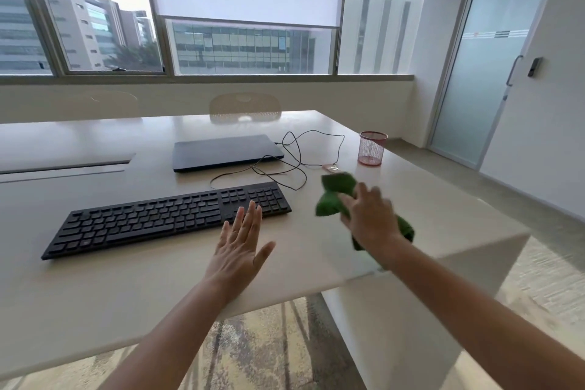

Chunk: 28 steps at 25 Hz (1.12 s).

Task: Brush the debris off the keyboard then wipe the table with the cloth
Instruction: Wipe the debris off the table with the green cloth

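A black keyboard [164,218] lies at an angle on the cream table [95,294]. My left hand [237,247] hovers flat and open just in front of the keyboard's right end, fingers spread. My right hand [370,218] is to the right of the keyboard and holds a bunched green cloth [335,193], blurred by motion, over the table near its right edge. Part of the cloth sticks out behind the hand on the right side. No debris shows on the keys at this distance.
A closed dark laptop [226,152] lies behind the keyboard, with a black cable [297,161] looping to its right. A red mesh cup [372,149] stands at the far right edge beside a small pink item [330,168]. A chair [245,106] stands across the table.
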{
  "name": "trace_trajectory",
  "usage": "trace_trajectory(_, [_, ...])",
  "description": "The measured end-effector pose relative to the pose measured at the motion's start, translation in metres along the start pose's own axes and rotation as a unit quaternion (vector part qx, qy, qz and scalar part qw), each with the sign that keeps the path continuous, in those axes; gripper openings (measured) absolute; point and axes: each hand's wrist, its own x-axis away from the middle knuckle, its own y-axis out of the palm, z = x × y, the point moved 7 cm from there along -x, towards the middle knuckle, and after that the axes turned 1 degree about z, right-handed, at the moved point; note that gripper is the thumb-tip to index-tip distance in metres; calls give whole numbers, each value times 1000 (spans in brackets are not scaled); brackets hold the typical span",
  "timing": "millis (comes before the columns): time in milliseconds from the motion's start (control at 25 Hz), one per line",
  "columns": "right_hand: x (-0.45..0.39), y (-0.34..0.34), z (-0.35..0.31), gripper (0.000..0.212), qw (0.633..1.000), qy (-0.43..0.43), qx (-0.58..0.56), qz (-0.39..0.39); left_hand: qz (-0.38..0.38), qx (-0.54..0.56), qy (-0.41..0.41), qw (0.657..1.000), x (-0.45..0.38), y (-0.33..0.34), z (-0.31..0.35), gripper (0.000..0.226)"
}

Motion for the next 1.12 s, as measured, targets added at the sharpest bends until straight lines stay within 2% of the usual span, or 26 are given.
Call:
trace_trajectory(120, [15, 3, -118, 47, 988, -102, -98, -66, 34, 41, -46, 998, 10, -23, -21, 102])
trace_trajectory(240, [40, 15, -229, 52, 940, -263, -183, -116, 68, 142, -105, 982, 14, -49, -42, 108])
trace_trajectory(320, [37, 22, -255, 57, 935, -267, -186, -139, 79, 170, -135, 973, 16, -57, -47, 111])
trace_trajectory(480, [16, 23, -211, 42, 959, -182, -175, -128, 5, 134, -125, 983, 20, -30, -43, 110])
trace_trajectory(600, [10, 37, -136, 39, 976, -94, -138, -137, -36, 68, -102, 992, 18, -6, -46, 131])
trace_trajectory(680, [3, 47, -87, 38, 983, -15, -114, -143, -66, 9, -86, 994, 11, 2, -45, 136])
trace_trajectory(720, [-1, 52, -71, 38, 984, 10, -104, -142, -80, -16, -80, 993, 7, 6, -43, 129])
trace_trajectory(840, [-17, 63, -56, 43, 988, 26, -75, -135, -100, -53, -79, 990, -4, 10, -41, 73])
trace_trajectory(880, [-22, 65, -58, 45, 988, 23, -74, -131, -101, -54, -78, 990, -6, 11, -39, 65])
trace_trajectory(1120, [-45, 70, -71, 39, 985, 6, -92, -143, -86, -70, -59, 992, -10, 13, -42, 59])
